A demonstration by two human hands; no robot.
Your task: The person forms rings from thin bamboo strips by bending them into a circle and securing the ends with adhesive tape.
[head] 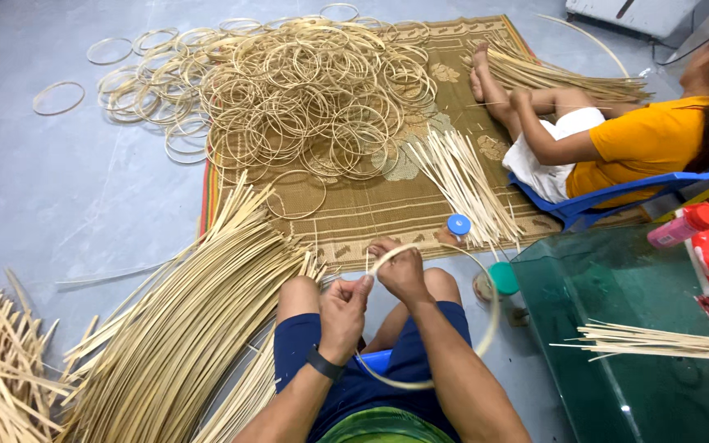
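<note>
While seated by strips (182, 328), both hands' fingers pinch bamboo hoop (486, 336): left hand (342, 316), right hand (404, 271).

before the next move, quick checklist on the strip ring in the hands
1. Left hand pinches the bamboo strip ring: ok.
2. Right hand grips the same ring at its top: ok.
3. Loop fully curved round over the knee: ok.
4. Ends overlapped and joined: cannot tell, fingers cover them.
5. Loose strip bundle close by the left leg: ok.
6. Pile of rings lying on the woven mat: ok.
</note>
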